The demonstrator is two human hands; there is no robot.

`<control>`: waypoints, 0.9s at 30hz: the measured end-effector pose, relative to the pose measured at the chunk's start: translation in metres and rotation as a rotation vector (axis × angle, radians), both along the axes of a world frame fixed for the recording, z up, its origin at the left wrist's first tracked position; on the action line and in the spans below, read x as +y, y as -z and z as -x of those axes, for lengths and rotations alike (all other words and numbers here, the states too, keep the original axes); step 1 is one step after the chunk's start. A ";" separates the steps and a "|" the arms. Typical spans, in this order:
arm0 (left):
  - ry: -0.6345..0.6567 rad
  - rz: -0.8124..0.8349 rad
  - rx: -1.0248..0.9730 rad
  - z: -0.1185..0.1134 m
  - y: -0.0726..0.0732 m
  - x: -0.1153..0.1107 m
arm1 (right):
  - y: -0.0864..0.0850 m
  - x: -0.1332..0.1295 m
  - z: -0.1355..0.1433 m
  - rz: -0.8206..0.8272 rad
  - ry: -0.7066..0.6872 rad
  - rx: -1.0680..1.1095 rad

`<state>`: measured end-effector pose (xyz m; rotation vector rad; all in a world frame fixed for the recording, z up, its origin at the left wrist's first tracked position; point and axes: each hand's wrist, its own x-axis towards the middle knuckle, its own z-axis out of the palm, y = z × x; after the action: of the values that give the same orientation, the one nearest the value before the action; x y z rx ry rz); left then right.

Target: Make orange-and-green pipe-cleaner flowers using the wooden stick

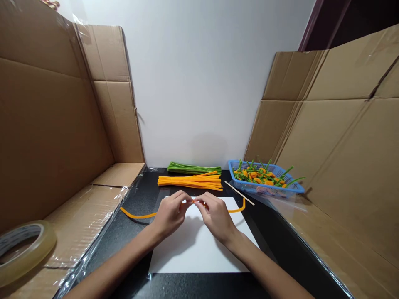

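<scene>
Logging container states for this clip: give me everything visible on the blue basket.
The light-blue rectangular basket, plastic by its look, has perforated, lattice-like sides and a smooth rim. It stands upright on the right of the black tabletop, beyond the right hand, its right end reaching toward the brown cardboard panel. Inside lies a heap of small orange-and-green fuzzy pieces; several green stems poke over the rim. Neither hand touches it. Its floor is hidden.

No words, brands, numbers or signs can be read. Faint, illegible print is seen on the white inner core [25,233] of the round, yellowish, translucent tape roll [47,245], left of the left hand [172,211].
</scene>
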<state>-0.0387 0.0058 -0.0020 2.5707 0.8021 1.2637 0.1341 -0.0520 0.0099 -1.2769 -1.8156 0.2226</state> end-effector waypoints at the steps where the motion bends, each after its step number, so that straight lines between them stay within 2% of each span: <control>1: 0.008 0.041 -0.001 0.000 -0.001 0.000 | 0.002 0.001 -0.001 0.007 0.014 -0.021; 4: 0.025 0.100 0.015 0.000 -0.001 -0.001 | 0.006 0.002 -0.001 0.016 0.047 -0.081; 6: 0.036 0.037 0.044 0.000 0.001 0.000 | 0.007 0.003 -0.001 0.026 0.064 -0.103; 9: 0.055 -0.235 0.096 0.005 0.004 0.003 | 0.005 0.003 0.000 0.102 0.053 -0.057; 12: 0.131 -0.525 0.185 0.013 0.002 0.007 | -0.002 0.003 -0.001 0.304 -0.028 0.093; 15: 0.218 -0.603 0.222 0.019 -0.001 0.011 | -0.008 0.003 -0.004 0.543 -0.175 0.266; 16: 0.217 -0.586 0.216 0.019 -0.002 0.011 | -0.010 0.003 -0.004 0.571 -0.207 0.298; 18: 0.167 -0.522 0.200 0.018 -0.001 0.011 | -0.011 0.002 -0.004 0.489 -0.192 0.271; 21: 0.069 -0.337 0.186 0.012 0.000 0.008 | -0.008 0.000 -0.005 0.160 -0.083 -0.041; 23: 0.058 -0.171 0.175 0.009 -0.002 0.006 | -0.003 0.000 -0.006 -0.007 -0.040 -0.287; 25: 0.074 -0.010 0.164 0.007 -0.005 0.006 | 0.001 0.002 -0.009 -0.089 -0.029 -0.428; 27: 0.095 0.103 0.164 0.006 -0.007 0.006 | 0.003 0.004 -0.010 -0.116 -0.039 -0.436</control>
<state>-0.0451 0.0118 0.0049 2.6200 0.7420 0.9688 0.1443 -0.0483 0.0067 -1.2776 -2.1846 -0.1520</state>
